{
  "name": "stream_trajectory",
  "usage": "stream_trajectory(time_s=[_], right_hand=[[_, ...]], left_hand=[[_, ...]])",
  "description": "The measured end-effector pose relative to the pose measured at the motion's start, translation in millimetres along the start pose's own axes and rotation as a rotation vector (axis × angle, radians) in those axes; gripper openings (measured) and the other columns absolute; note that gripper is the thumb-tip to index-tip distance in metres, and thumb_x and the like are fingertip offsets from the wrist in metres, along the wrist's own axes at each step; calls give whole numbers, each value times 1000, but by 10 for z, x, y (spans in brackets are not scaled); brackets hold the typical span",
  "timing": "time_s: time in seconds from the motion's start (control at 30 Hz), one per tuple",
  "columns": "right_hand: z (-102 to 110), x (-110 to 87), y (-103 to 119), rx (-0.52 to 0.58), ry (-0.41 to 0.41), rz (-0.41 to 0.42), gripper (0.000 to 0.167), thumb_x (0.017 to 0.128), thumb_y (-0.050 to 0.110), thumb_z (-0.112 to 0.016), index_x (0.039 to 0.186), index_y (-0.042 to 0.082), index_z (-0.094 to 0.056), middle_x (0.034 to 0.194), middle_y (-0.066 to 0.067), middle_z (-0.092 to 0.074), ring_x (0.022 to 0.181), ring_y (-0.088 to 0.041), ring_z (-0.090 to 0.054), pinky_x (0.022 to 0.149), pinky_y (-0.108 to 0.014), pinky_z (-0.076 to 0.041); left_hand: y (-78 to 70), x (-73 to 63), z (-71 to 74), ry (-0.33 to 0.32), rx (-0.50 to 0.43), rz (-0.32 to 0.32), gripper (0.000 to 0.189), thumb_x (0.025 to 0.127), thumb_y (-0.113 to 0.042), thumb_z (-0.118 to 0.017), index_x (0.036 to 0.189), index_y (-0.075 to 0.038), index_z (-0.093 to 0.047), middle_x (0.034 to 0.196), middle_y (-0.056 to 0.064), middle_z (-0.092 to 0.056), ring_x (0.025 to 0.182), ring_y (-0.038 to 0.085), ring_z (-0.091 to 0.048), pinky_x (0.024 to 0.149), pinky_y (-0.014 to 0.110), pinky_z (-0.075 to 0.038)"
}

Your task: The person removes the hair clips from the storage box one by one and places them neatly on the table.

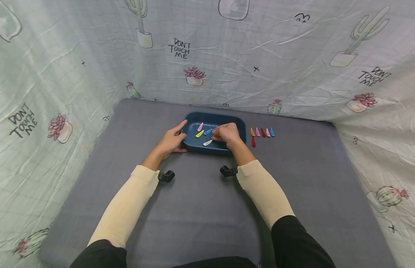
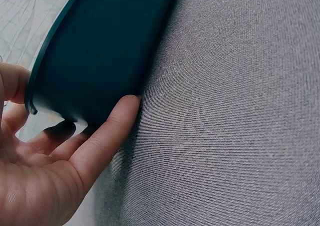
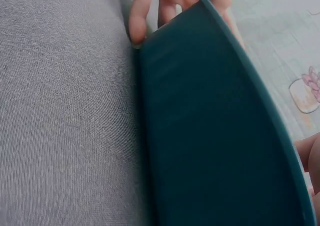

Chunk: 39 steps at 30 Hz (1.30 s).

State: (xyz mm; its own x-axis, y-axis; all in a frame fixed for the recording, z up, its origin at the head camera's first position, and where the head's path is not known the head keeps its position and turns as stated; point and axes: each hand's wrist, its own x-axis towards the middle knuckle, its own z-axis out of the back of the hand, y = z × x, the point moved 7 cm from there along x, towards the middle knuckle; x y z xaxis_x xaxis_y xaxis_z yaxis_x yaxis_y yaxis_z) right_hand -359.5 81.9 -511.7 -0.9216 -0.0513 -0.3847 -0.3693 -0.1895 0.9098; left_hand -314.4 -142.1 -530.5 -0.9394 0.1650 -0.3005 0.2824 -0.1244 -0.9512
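Observation:
A dark blue tray [image 1: 211,149] stands on the grey table. At its left end my left hand [image 1: 170,141] grips it, one digit over the rim and the others against the outer wall [image 2: 100,60]. My right hand [image 1: 226,133] reaches inside over the right half, fingers curled and fingertips low. Close by those fingertips lies a blue hair clip [image 1: 208,131]; I cannot tell whether they pinch a clip. Also in the tray are a pink clip [image 1: 200,127], a yellow clip [image 1: 199,134] and a white clip [image 1: 208,143].
Right of the tray, several clips form a row, from an orange clip [image 1: 252,131] to a blue clip [image 1: 272,132]. A red clip [image 1: 253,142] lies below the row's left end. Printed cloth [image 1: 227,82] hangs behind the table. Black wrist cameras [image 1: 166,176] sit on both wrists.

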Motion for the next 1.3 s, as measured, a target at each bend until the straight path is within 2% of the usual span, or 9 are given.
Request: stream_trajectory(time_s=[0.13, 0.3, 0.63, 0.9, 1.03, 1.13, 1.3], right_hand=[[-35, 37, -28, 10, -8, -20, 23, 95, -3, -67, 115, -12, -71, 94, -11, -67, 64, -10, -70, 67, -23, -64], [-54, 72, -28, 19, -18, -25, 20, 94, -5, -66, 112, -13, -70, 85, -8, -66, 62, -11, -70, 65, -23, -64], [-77, 81, -20, 3, -20, -22, 21, 94, -5, -66, 113, -13, -71, 91, -9, -66, 63, -11, -68, 62, -21, -62], [-110, 70, -21, -42, 7, -31, 14, 92, -5, -68, 103, -12, -73, 88, -9, -64, 64, -12, -68, 62, -23, -63], [-151, 56, 17, -62, 25, -20, 16, 94, -3, -66, 105, -12, -74, 93, -10, -66, 65, -12, -68, 63, -22, -63], [-205, 63, 62, -65, 40, 1, 20, 95, -2, -66, 110, -12, -73, 103, -14, -69, 66, -10, -68, 66, -22, -63], [-274, 120, 109, -48, 11, 15, 25, 93, -1, -68, 116, -10, -73, 118, -19, -70, 66, -9, -69, 69, -22, -64]], left_hand=[[4, -4, -3, 1, 3, 1, 67, 107, -14, -46, 164, -42, -27, 176, 10, -16, 148, 39, -45, 92, 57, -61], [-5, -12, -4, 3, 9, 0, 66, 107, -15, -46, 165, -42, -26, 176, 9, -16, 147, 38, -46, 93, 58, -61], [-31, -14, -21, 5, 17, -10, 67, 107, -14, -46, 165, -40, -26, 176, 9, -16, 145, 37, -49, 91, 57, -61], [-18, -13, -6, -1, 26, -6, 66, 108, -15, -46, 165, -42, -26, 176, 7, -15, 148, 38, -46, 92, 58, -61], [-14, -19, 0, -3, 27, -5, 66, 108, -15, -46, 165, -42, -26, 176, 7, -15, 147, 38, -47, 92, 58, -61], [-10, -20, -5, -3, 29, -7, 67, 108, -14, -46, 165, -42, -26, 176, 7, -15, 146, 38, -47, 91, 57, -61], [-8, -17, -34, -1, 32, -12, 66, 108, -14, -46, 165, -40, -26, 176, 8, -15, 147, 39, -47, 90, 58, -62]])
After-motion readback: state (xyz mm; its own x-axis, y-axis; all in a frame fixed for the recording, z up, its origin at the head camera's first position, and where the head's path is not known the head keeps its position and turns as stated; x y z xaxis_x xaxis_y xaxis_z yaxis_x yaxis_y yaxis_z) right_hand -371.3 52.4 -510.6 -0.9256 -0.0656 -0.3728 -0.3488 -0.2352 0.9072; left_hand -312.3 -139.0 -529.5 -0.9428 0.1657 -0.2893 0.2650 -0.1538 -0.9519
